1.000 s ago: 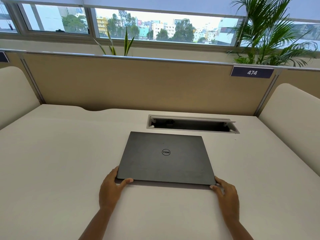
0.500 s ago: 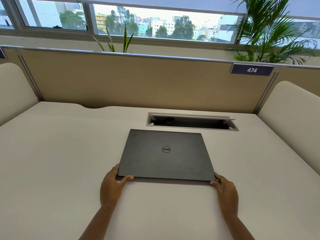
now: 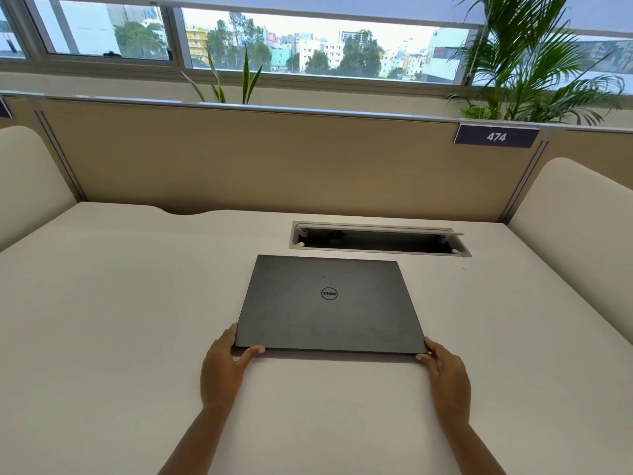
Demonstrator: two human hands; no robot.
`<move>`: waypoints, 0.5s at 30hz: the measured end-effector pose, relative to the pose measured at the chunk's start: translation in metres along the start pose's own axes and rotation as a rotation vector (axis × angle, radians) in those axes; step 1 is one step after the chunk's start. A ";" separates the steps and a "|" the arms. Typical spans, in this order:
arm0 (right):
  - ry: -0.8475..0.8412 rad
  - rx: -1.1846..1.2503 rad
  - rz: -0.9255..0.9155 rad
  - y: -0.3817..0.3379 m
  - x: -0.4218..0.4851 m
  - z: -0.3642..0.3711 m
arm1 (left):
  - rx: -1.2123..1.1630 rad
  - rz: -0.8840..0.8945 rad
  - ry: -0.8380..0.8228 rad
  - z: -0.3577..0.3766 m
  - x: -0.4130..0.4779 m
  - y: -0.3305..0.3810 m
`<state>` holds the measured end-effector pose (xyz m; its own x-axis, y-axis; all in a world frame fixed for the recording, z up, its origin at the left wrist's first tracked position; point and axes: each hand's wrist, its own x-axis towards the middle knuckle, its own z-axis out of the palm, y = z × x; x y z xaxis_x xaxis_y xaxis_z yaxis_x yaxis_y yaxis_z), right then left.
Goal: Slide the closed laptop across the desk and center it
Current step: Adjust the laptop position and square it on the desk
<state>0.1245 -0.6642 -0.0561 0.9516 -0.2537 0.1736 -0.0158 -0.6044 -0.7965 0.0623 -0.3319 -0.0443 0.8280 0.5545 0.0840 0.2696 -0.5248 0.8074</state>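
A closed dark grey laptop [image 3: 329,305] with a round logo lies flat on the white desk [image 3: 120,320], lid up, its far edge just short of the cable slot. My left hand [image 3: 224,366] grips its near left corner, thumb along the front edge and fingers on the side. At the near right corner my right hand [image 3: 445,375] holds on, fingertips against the edge.
An open cable slot [image 3: 378,240] is cut into the desk behind the laptop. A tan partition [image 3: 274,159] with a "474" label [image 3: 496,136] closes the back. Padded dividers stand at the left [image 3: 27,180] and right [image 3: 575,228]. Plants sit beyond the partition.
The laptop has edged slightly away from me toward the cable slot, with both hands staying on its near corners. The camera tilted a little.
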 end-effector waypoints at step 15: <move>-0.002 -0.295 -0.127 -0.013 -0.021 0.009 | 0.485 0.176 0.041 0.009 -0.045 0.014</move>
<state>0.1075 -0.6442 -0.0551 0.9522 -0.1607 0.2598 0.0154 -0.8242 -0.5661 0.0327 -0.3700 -0.0424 0.8641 0.4505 0.2244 0.3329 -0.8459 0.4166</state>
